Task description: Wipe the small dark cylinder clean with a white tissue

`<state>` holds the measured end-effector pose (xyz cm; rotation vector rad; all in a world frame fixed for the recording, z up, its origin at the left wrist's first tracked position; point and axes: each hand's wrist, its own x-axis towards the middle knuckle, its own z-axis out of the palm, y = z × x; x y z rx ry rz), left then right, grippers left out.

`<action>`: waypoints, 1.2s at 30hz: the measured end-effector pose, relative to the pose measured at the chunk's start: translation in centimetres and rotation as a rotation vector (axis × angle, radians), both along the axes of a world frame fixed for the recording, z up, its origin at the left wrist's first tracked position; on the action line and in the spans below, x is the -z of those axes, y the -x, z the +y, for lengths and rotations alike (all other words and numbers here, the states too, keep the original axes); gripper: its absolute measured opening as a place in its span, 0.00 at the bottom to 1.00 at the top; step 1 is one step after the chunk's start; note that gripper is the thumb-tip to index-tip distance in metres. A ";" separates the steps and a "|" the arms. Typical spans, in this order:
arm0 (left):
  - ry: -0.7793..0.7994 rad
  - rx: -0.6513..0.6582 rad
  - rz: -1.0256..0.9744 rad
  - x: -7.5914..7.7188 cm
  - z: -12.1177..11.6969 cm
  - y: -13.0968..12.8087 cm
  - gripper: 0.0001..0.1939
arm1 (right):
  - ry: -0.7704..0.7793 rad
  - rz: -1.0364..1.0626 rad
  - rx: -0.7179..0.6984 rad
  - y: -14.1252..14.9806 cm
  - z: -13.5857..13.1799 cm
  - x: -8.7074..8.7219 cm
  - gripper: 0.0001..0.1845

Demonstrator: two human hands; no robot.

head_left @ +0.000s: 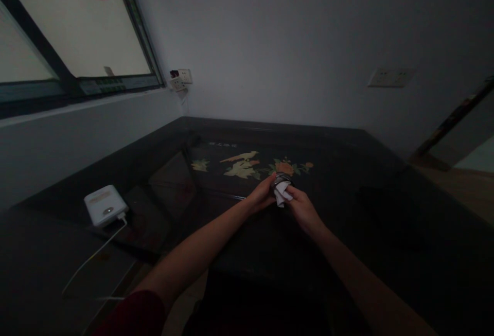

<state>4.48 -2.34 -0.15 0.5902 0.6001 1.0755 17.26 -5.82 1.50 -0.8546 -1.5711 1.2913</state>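
Note:
Both my hands meet over the middle of a dark glossy table [347, 171]. My left hand [262, 194] is closed on a small dark object [281, 178] with a shiny rim. My right hand [303, 210] is closed on a crumpled white cloth or tissue [282, 194] pressed against that object. The room is dim, so I cannot make out what the dark object is. A painted bird and flowers [247, 163] decorate the table top just beyond my hands.
A white power bank [105, 205] with a white cable [92, 259] lies on the table at the left. A window [73, 32] fills the upper left. Wall sockets [180, 80] sit in the corner, another socket plate [389, 77] on the right wall.

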 end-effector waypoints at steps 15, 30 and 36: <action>-0.025 0.014 0.005 0.2 0.1 0.0 0.16 | -0.514 -0.882 0.012 -1.0 -0.5 -1.2 0.18; -0.050 0.002 0.060 -0.1 -0.3 0.1 0.15 | -0.271 -0.513 0.049 -0.8 -0.4 -1.2 0.18; -0.051 0.025 0.029 -0.1 -0.3 0.0 0.15 | 0.169 0.131 0.051 -0.1 0.1 -0.2 0.16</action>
